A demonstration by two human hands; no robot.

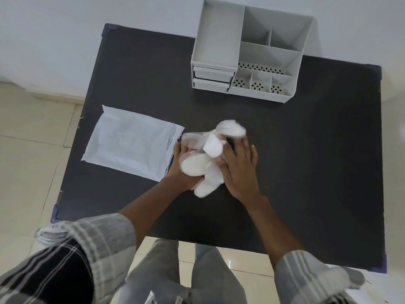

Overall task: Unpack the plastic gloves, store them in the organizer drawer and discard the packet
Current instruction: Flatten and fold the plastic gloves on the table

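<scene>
Both hands, left hand (178, 165) and right hand (240, 170), clasp crumpled plastic gloves (206, 159) between them.

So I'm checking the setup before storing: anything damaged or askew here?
The packet on the table has a ragged, torn right edge. The organizer sits slightly skewed to the table edges.

Dim, soft indoor light, wide-angle bending at the edges, motion blur on the gloves (206, 159).
</scene>
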